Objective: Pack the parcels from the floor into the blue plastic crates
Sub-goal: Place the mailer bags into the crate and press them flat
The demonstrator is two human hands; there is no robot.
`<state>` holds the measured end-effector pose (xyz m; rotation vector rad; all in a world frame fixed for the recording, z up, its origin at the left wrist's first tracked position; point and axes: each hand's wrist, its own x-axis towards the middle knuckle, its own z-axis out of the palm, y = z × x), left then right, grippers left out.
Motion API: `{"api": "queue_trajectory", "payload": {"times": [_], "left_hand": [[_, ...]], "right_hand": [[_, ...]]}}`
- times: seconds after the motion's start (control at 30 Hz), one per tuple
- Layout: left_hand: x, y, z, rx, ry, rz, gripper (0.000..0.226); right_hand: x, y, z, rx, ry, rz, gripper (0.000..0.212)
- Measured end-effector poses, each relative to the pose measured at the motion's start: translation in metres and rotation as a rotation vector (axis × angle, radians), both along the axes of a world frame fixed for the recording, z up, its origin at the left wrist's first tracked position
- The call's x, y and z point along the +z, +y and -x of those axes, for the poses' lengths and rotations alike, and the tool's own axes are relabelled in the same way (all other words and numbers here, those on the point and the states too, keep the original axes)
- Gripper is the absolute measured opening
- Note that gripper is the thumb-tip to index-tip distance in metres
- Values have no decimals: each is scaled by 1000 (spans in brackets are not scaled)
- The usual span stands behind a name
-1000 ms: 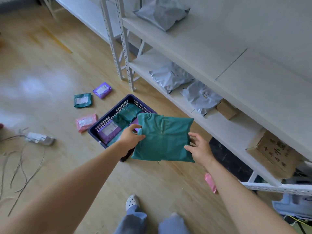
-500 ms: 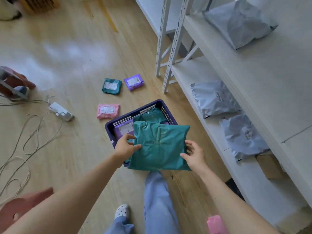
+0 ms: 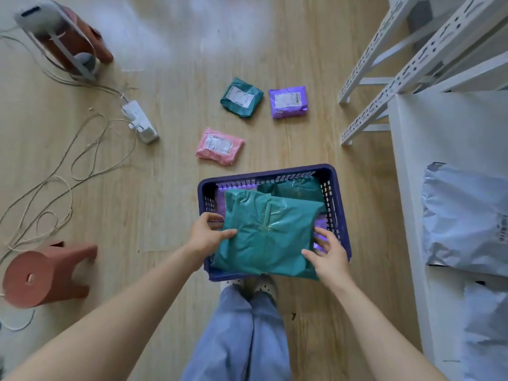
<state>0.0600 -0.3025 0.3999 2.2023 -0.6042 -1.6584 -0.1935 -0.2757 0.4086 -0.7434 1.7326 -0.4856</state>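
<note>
A large green parcel (image 3: 268, 232) lies across the top of the blue plastic crate (image 3: 341, 204) on the floor just ahead of my feet. My left hand (image 3: 204, 233) grips its left edge and my right hand (image 3: 328, 257) holds its lower right corner. Under it in the crate I see another green parcel (image 3: 297, 188) and bits of purple ones. Three small parcels lie on the floor beyond the crate: a pink parcel (image 3: 220, 145), a small green parcel (image 3: 241, 97) and a purple parcel (image 3: 288, 102).
White metal shelving (image 3: 412, 149) runs along the right, with grey mailer bags (image 3: 464, 218) on its low shelf. A power strip (image 3: 138, 121) and loose cords lie at left. Two reddish stools (image 3: 46, 273) stand on the left, the far one carrying a device.
My view has swung to look straight down. Both hands have lowered the large green parcel from above the crate's near side onto the parcels inside it.
</note>
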Motion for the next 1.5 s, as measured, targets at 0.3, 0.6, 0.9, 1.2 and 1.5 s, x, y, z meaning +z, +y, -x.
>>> {"api": "queue_trajectory", "payload": {"times": [0.3, 0.6, 0.9, 1.2, 1.5], "left_hand": [[-147, -37, -22, 118, 59, -80, 50], [-242, -51, -32, 317, 189, -189, 43], [-298, -62, -45, 180, 38, -184, 54], [-302, -46, -20, -238, -308, -15, 69], [-307, -21, 2, -1064, -558, 187, 72]], "right_hand": [[-156, -66, -6, 43, -47, -93, 58], [-263, -92, -13, 109, -67, -208, 60], [-321, -111, -36, 252, -60, -205, 53], [-338, -114, -57, 296, 50, -174, 51], [-356, -120, -77, 303, 50, -172, 53]]}}
